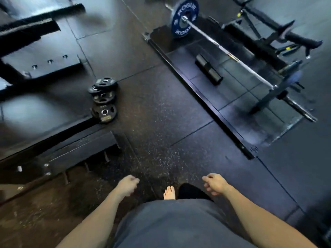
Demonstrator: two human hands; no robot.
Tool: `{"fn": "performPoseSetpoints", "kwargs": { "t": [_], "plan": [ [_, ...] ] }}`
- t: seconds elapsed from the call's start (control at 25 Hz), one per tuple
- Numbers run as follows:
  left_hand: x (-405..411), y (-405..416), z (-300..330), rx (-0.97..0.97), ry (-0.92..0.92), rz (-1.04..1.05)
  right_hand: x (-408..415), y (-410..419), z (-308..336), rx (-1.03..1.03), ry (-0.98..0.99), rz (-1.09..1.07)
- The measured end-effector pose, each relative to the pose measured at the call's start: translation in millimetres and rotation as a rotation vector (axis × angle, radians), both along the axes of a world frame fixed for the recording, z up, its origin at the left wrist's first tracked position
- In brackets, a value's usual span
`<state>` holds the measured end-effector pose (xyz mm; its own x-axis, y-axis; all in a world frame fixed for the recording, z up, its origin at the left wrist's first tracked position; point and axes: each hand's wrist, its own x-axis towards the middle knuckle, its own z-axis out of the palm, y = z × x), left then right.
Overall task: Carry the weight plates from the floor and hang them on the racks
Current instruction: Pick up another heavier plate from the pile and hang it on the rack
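Note:
Several small black weight plates [103,99] lie in a loose pile on the rubber floor, left of centre, beside a dark platform edge. My left hand [128,184] hangs low in the frame with its fingers curled in and nothing in it. My right hand [215,183] is also curled into a loose fist and holds nothing. Both hands are well short of the plates, about a body length nearer to me. No plate rack is clearly visible.
A barbell [223,49] with a blue Rogue bumper plate [184,17] rests on a lifting platform [197,97] at the right. A black foam roller [208,69] lies beneath the bar. Bench frames stand at far right and left. My bare foot [169,192] shows below.

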<state>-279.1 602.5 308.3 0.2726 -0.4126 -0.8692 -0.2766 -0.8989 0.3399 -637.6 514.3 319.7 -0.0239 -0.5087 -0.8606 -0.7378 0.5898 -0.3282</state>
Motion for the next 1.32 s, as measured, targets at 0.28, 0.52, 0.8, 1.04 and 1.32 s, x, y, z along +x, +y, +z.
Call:
{"fn": "performPoseSetpoints", "kwargs": {
  "t": [0.28,0.52,0.8,1.04,1.32],
  "plan": [
    [55,-123,-15,0.067,0.033,0.046,122,-212,-17,0.051,-0.057,0.210],
    [131,-225,-15,0.025,-0.080,0.235,257,-392,-20,0.051,-0.089,0.509],
    [238,-319,-27,-0.032,-0.123,0.607,441,-520,-22,0.067,-0.042,0.810],
    [406,-394,-57,-0.061,-0.082,0.781,610,-579,-41,0.045,0.047,1.034],
    [551,-428,-178,0.106,0.006,0.771,781,-606,-151,0.209,0.117,0.895]
  ]
}}
